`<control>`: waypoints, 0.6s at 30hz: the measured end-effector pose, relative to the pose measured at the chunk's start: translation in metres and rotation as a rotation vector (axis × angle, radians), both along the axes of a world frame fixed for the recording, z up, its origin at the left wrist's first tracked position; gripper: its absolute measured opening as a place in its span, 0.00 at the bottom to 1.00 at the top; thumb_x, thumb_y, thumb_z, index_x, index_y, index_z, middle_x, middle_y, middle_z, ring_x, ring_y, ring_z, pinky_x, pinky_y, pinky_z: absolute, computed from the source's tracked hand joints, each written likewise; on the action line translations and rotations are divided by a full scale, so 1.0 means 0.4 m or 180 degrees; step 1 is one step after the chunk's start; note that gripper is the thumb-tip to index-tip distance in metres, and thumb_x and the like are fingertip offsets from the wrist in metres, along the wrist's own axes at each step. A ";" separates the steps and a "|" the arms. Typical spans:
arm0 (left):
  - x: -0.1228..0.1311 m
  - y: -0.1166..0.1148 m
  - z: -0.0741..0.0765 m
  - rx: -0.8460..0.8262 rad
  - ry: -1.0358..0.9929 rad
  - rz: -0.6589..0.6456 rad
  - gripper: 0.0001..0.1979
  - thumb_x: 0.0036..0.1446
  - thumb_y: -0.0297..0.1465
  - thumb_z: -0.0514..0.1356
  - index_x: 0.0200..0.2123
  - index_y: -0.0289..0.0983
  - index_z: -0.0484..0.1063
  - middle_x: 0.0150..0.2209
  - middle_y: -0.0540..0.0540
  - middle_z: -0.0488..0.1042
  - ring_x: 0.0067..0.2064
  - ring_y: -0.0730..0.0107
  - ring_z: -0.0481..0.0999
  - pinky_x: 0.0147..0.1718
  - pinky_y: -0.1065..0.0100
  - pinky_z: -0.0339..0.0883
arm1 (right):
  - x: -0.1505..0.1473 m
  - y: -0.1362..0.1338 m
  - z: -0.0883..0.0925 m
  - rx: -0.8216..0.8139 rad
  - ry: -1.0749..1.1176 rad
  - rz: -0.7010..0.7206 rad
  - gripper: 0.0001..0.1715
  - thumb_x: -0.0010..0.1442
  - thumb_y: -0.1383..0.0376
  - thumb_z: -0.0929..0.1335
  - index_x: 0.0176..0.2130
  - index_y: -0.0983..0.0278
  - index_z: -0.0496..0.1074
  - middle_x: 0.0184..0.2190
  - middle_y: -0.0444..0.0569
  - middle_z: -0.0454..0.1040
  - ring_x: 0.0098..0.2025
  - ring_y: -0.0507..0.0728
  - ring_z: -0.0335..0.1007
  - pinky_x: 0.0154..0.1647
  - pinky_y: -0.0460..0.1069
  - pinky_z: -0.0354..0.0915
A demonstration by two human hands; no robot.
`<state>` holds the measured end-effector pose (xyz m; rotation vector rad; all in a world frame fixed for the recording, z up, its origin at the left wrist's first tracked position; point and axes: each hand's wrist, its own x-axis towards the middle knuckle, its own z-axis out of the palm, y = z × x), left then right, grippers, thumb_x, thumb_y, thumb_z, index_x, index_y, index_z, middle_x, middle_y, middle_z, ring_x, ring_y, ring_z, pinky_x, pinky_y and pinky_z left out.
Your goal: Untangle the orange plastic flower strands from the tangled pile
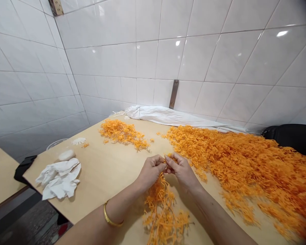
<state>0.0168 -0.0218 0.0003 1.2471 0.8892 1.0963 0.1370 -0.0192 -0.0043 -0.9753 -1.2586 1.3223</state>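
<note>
My left hand point(153, 168) and my right hand point(178, 168) meet above the table, fingertips nearly touching. Both are closed in a pinch on small orange artificial flower pieces. From beneath my left hand a bunch of orange artificial flowers point(163, 214) hangs down toward the table's near side, between my forearms. Exactly where one hand's piece ends and the other's begins is hidden by the fingers. To the right spreads a large heap of the same orange flowers point(239, 153). A smaller orange pile point(123, 134) lies beyond my hands, to the left.
Crumpled white tissues point(61, 178) and a round white object point(66, 155) rest at the table's left edge, near a white flower-shaped piece point(79, 141). White cloth point(158, 115) runs along the tiled wall. A black object point(293, 137) stands behind the heap at right.
</note>
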 end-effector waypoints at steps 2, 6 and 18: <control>-0.002 0.002 0.002 -0.0139 -0.0337 -0.0165 0.06 0.43 0.28 0.58 0.19 0.33 0.65 0.17 0.50 0.68 0.18 0.82 0.60 0.20 0.76 0.51 | 0.004 0.004 -0.003 -0.0042 0.0154 0.0077 0.18 0.48 0.54 0.68 0.23 0.65 0.62 0.16 0.40 0.64 0.19 0.47 0.61 0.24 0.43 0.60; -0.010 0.012 -0.001 -0.0898 -0.1003 -0.0523 0.05 0.39 0.26 0.60 0.20 0.31 0.65 0.18 0.49 0.68 0.16 0.86 0.56 0.16 0.78 0.46 | 0.003 0.007 -0.005 -0.0321 0.0811 0.0269 0.18 0.46 0.55 0.69 0.22 0.64 0.61 0.15 0.37 0.61 0.17 0.47 0.60 0.23 0.44 0.61; -0.033 0.015 0.003 -0.1214 -0.1490 -0.0903 0.05 0.44 0.27 0.60 0.26 0.33 0.64 0.12 0.57 0.53 0.13 0.85 0.51 0.13 0.79 0.44 | 0.061 0.043 0.029 -0.0610 0.1121 -0.0392 0.13 0.43 0.68 0.70 0.30 0.62 0.63 0.21 0.40 0.67 0.19 0.47 0.61 0.29 0.49 0.67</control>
